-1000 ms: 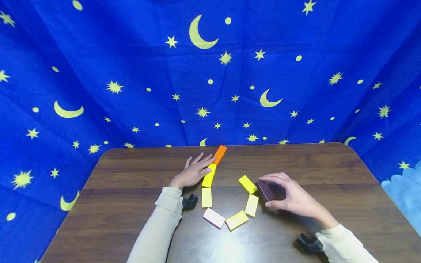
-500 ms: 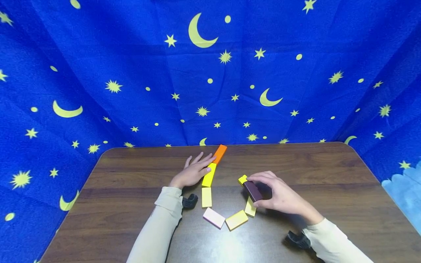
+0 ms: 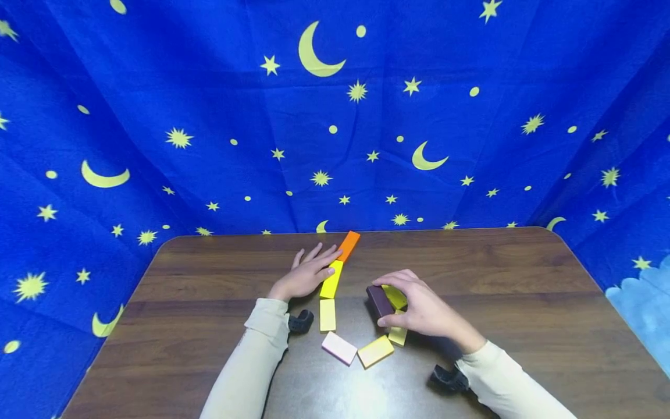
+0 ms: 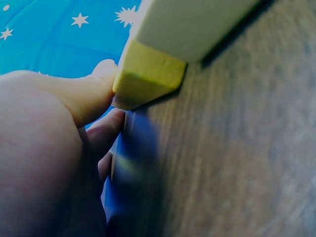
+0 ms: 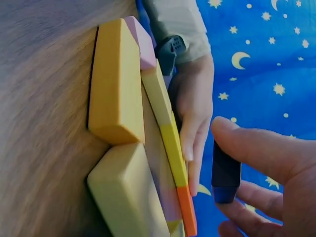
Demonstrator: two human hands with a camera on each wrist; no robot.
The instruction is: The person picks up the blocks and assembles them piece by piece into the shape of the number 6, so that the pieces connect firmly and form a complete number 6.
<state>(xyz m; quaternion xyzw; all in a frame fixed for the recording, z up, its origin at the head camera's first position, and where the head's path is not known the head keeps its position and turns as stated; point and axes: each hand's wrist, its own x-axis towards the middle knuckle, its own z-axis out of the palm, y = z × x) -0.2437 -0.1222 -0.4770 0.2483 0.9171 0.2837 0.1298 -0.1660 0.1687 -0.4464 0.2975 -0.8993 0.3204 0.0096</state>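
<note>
My right hand point(image 3: 431, 308) grips a dark purple-brown block point(image 3: 380, 302) between thumb and fingers. The right wrist view shows this block point(image 5: 226, 173) end-on, raised off the table. Behind it, partly covered by the hand in the head view, lies a bright yellow block point(image 3: 395, 295); a pale yellow block point(image 3: 398, 336) follows. Fingers straight and spread, my left hand point(image 3: 302, 279) lies along the left side. Its thumb touches a yellow block point(image 3: 330, 286), and a fingertip reaches an orange block point(image 3: 349, 245).
Down the left side, a cream block point(image 3: 327, 315) continues the curve to a pink block point(image 3: 339, 348) and a light orange block point(image 3: 376, 351) at the front. The wooden table point(image 3: 209, 326) ends at a blue curtain point(image 3: 230, 105) with moons and stars.
My right hand has carried the dark block leftward, over the yellow block to its inner side. The left hand has stayed in place.
</note>
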